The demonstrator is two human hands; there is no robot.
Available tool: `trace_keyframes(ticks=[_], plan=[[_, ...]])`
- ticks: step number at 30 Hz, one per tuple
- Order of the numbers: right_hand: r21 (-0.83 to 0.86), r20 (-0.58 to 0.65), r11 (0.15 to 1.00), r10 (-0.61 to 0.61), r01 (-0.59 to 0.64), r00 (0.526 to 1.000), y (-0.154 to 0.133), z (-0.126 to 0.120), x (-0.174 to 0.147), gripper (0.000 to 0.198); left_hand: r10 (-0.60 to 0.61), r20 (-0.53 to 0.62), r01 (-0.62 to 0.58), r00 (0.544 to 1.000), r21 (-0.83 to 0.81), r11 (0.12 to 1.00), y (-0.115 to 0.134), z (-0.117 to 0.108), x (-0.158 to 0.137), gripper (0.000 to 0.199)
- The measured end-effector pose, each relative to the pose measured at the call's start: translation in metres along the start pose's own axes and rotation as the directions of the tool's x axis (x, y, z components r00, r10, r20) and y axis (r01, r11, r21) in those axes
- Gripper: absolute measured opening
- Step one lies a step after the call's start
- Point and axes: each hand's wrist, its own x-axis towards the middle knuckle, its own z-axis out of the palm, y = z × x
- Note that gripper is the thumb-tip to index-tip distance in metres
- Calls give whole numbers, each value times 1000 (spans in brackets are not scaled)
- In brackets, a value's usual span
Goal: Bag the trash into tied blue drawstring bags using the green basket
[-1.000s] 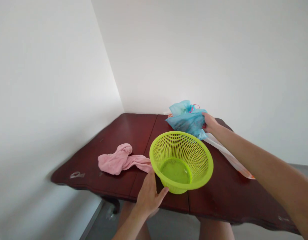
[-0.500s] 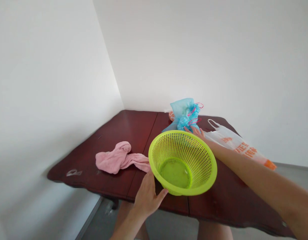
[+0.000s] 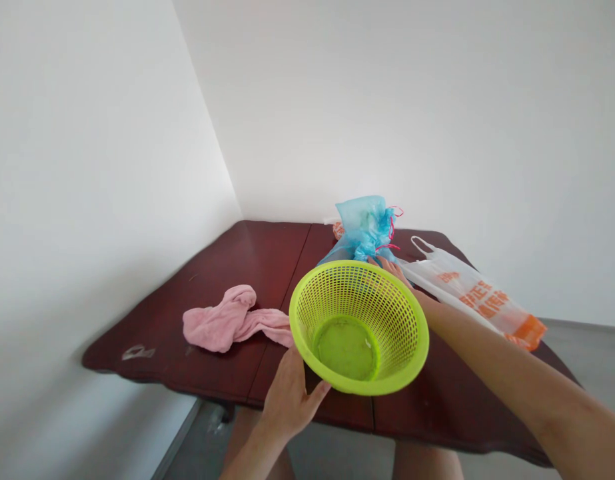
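My left hand point(image 3: 290, 395) grips the near left side of a lime-green plastic colander point(image 3: 348, 390), thumb at the rim, other fingers partly hidden. The colander is tilted toward me, and its inside holds nothing but small marks on the bottom. Behind it, my right hand point(image 3: 394, 272) reaches to the lower edge of light blue plastic bags point(image 3: 366, 227) with pink drawstrings. Its visible fingers are stretched out against the blue plastic; the colander hides part of the hand. Left of the colander lies a crumpled pink cloth point(image 3: 222, 321), one end reaching its rim.
A white plastic carrier bag point(image 3: 462, 277) with orange print lies on the right of the dark red wooden table point(image 3: 222, 263). An orange-patterned item point(image 3: 338, 231) shows behind the blue bags. White walls stand behind and to the left.
The right hand has pushed slightly farther in at the blue bags, whose lower bunch and pink drawstrings have shifted. The left hand keeps its hold on the colander. The view has turned slightly right.
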Motion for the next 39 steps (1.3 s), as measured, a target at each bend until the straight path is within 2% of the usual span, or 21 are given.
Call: trace_keyframes(ticks=[4, 8, 10, 12, 15, 20, 29, 34, 39], plan=[[-107, 2, 994, 37, -37, 999, 14, -12, -21, 84, 2, 3, -2, 1000, -4, 1000, 0, -1, 1, 96], [-194, -98, 969, 136, -153, 986, 35, -25, -46, 93, 11, -2, -11, 1000, 24, 1000, -2, 0, -1, 95], [-235, -184, 937, 219, -259, 958, 51, -31, -58, 101, 10, 6, -10, 1000, 25, 1000, -3, 1, -2, 91], [-280, -253, 876, 327, -392, 911, 71, -36, -72, 111, 11, 5, -11, 1000, 27, 1000, -5, 2, -3, 89], [-356, -277, 794, 415, -494, 867, 100, -42, -90, 121, 23, -24, -23, 999, 36, 999, -7, 4, -4, 87], [-443, -260, 781, 359, -441, 896, 121, -47, -111, 119, 5, -14, -5, 1000, 1, 1000, -4, 3, -1, 91], [-489, -251, 781, 300, -388, 920, 108, -61, -138, 114, 0, 17, -1, 1000, 51, 999, -1, 1, -1, 93], [-512, -266, 783, 247, -354, 932, 109, -66, -171, 107, -8, 5, 8, 1000, 70, 998, -4, 6, -3, 97], [-535, -317, 752, 243, -385, 917, 121, -73, -209, 105, 26, -7, -25, 1000, 125, 992, -11, 11, -6, 97]])
